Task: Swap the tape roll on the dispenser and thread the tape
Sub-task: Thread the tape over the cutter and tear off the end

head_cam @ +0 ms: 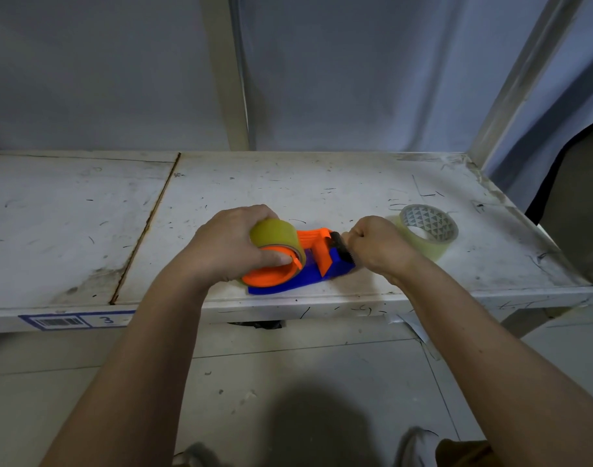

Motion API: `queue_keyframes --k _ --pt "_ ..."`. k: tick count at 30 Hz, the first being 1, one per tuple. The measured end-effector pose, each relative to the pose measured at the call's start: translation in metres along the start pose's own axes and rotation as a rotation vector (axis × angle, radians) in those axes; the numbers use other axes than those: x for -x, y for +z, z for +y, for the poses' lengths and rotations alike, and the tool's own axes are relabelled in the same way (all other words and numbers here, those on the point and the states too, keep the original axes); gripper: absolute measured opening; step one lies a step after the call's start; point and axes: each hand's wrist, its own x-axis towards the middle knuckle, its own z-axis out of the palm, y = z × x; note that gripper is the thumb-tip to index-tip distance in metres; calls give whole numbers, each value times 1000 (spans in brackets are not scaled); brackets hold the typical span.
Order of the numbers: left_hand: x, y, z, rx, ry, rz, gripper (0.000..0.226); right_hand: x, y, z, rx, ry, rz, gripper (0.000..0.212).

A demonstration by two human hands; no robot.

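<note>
A blue and orange tape dispenser point(317, 267) lies on the white shelf point(288, 193) near its front edge. An olive-brown tape roll point(275, 234) sits on the dispenser's orange hub, and my left hand point(229, 244) is wrapped over it with the thumb on the hub's rim. My right hand point(377, 246) is closed in a fist at the dispenser's black toothed end; what it pinches is hidden by the fingers. A second, clear tape roll point(424, 232) with a patterned core lies on the shelf just behind my right hand.
The shelf is scuffed, with a seam point(146, 227) running down its left part and a barcode label marked 3 point(75, 321) on its front lip. Metal uprights point(236, 72) stand behind. The shelf's right edge point(524, 214) slopes away past the clear roll.
</note>
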Motion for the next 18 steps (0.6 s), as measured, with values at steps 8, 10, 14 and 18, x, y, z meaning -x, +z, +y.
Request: queue_keyframes --k 8,10,14,18 --pt "1 -2 -2 96 -2 10 57 -8 -16 25 98 27 128 40" --pt "2 -4 -5 127 -3 2 55 -11 -30 38 109 58 195 42" --pt "-1 -5 -6 177 3 -22 54 -6 -37 47 175 42 222 46" --pt "1 -5 -8 185 -20 -35 54 -6 -32 46 -280 170 95 25"
